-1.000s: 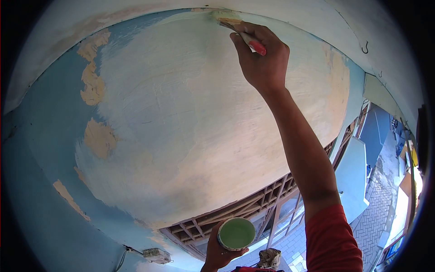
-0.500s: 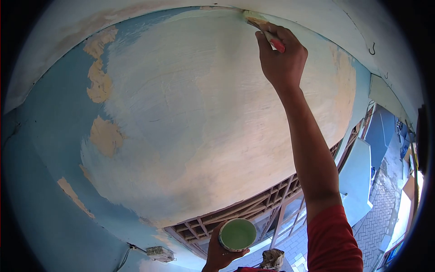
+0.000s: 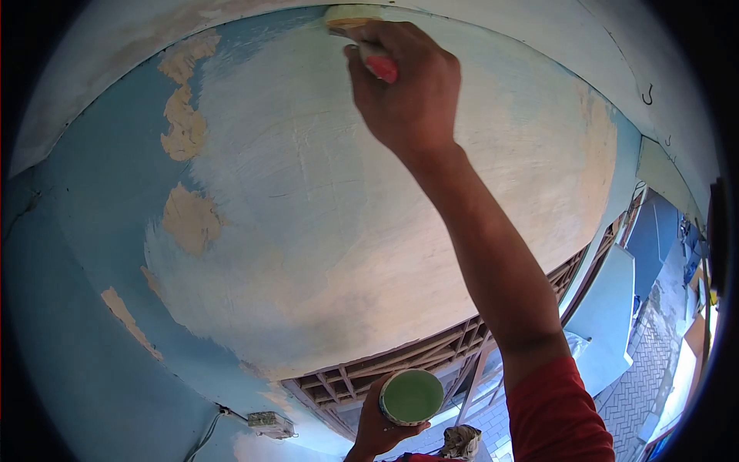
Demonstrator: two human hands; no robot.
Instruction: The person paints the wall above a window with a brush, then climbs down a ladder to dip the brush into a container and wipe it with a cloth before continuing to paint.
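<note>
Raised to the top of the wall, my right hand (image 3: pixel 412 81) grips a paintbrush (image 3: pixel 380 66) with a red-tipped handle. Its bristles press against the upper wall edge, just under the ceiling. Low in view, my left hand (image 3: pixel 377 426) is wrapped around a small tub (image 3: pixel 412 396) of pale green paint, held upright with its open top toward me. The wall (image 3: pixel 308 208) carries a thin whitish coat over its middle, with blue paint at the left and several bare tan patches.
A wooden lattice vent (image 3: pixel 408 356) and window run below the coated area. A light fixture (image 3: pixel 271 424) with a cable sits on the lower left wall. Hooks (image 3: pixel 647 94) hang from the ceiling at right. Paved ground (image 3: pixel 639 385) lies far below on the right.
My right hand has swept the brush leftward along the top edge of the wall. The left hand still holds the tub in nearly the same place.
</note>
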